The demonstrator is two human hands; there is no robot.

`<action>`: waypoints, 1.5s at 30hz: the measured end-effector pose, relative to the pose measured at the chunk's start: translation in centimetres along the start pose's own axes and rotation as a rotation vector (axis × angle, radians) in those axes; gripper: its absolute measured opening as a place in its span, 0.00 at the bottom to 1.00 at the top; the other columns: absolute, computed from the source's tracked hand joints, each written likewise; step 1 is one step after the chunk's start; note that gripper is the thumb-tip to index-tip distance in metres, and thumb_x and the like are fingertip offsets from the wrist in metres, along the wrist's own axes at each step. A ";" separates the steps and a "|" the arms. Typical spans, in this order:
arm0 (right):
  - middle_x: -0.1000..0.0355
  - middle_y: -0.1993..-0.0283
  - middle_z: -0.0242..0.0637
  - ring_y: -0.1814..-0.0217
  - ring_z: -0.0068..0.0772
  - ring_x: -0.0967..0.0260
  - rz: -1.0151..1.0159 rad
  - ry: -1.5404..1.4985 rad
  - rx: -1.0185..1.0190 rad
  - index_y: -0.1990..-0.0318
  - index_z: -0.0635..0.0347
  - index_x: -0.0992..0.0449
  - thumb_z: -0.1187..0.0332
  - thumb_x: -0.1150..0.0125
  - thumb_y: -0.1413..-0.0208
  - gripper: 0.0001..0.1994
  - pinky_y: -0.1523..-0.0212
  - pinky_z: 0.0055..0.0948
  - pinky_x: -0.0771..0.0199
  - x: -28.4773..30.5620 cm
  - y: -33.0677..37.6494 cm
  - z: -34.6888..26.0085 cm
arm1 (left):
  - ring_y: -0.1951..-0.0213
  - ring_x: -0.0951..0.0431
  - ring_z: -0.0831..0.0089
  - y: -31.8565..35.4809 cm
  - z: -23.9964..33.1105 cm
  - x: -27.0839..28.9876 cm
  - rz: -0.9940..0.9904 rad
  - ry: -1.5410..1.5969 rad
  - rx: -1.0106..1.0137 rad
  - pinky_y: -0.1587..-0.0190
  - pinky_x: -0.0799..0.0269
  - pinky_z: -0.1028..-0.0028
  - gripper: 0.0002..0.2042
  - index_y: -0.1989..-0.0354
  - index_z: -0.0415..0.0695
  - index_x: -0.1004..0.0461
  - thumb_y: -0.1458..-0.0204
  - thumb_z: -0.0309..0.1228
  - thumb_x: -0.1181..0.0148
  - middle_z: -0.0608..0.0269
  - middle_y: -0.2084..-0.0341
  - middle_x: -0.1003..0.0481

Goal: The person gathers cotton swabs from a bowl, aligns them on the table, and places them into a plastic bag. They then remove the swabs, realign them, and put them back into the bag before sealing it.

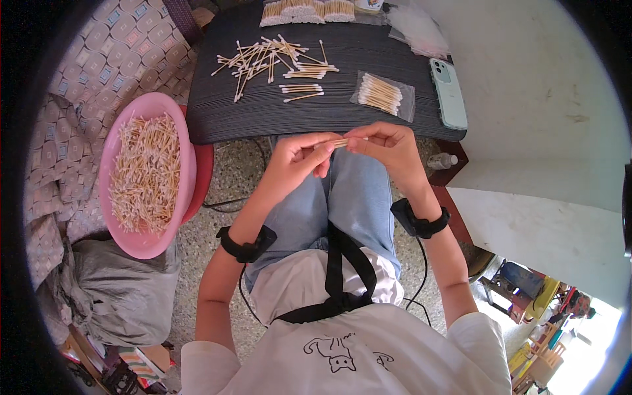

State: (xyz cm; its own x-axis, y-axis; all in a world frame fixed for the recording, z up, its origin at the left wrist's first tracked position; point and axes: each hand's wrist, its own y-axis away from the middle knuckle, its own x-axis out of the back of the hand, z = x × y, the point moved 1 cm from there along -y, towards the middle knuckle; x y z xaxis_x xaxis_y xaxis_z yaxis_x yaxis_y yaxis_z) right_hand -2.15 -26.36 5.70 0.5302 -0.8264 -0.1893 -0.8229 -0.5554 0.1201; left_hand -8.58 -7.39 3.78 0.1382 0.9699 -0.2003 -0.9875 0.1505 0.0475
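Observation:
Just off the table's near edge, above my lap, both hands pinch a few cotton swabs (340, 143) from either end. My left hand (299, 161) has thumb and forefinger on the left end, its other fingers curled. My right hand (388, 148) grips the right end. Beyond them a loose heap of cotton swabs (266, 56) lies on the dark table (230, 122), with small rows of swabs (301, 89) lined up at its right. A clear plastic bag (384, 94) filled with swabs lies flat to the right.
A pink basin (178, 227) heaped with swabs stands at the left. Filled bags of swabs (306, 11) line the table's far edge, beside clear empty bags (421, 33). A pale green phone (449, 94) lies at the right edge. Black cables (424, 263) hang beside my legs.

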 end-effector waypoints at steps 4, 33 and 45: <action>0.23 0.58 0.42 0.57 0.25 0.25 -0.023 0.010 0.014 0.59 0.70 0.23 0.78 0.37 0.48 0.09 0.53 0.20 0.26 0.3 0.0 0.1 | 0.78 0.30 0.83 -0.1 -0.1 0.0 -0.043 -0.047 -0.026 0.75 0.35 0.82 0.14 0.50 0.36 0.26 0.39 0.30 0.49 0.68 0.79 0.29; 0.27 0.73 0.50 0.74 0.47 0.28 0.482 1.282 0.524 0.65 0.67 0.21 0.71 0.39 0.47 0.07 0.72 0.34 0.30 9.2 -4.6 -1.3 | 0.66 0.25 0.63 -3.1 -0.9 -2.9 0.082 -0.788 -0.421 0.65 0.30 0.69 0.10 0.57 0.39 0.27 0.48 0.23 0.42 0.58 0.68 0.27; 0.28 0.73 0.53 0.70 0.54 0.28 0.462 1.208 0.373 0.69 0.67 0.22 0.71 0.41 0.48 0.07 0.69 0.42 0.29 6.4 -3.8 0.2 | 0.55 0.29 0.56 -6.1 -2.4 -6.2 0.219 -0.897 -0.585 0.52 0.32 0.62 0.14 0.58 0.39 0.28 0.54 0.25 0.38 0.54 0.61 0.28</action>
State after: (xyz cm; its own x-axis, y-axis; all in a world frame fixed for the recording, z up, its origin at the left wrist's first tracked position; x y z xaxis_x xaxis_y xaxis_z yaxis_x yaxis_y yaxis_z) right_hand 4.30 -29.50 3.85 -0.1211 -0.6005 0.7904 -0.8775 -0.3075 -0.3680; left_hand -3.57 -14.80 2.42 -0.2738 0.7870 0.5529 -0.8481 0.0736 -0.5247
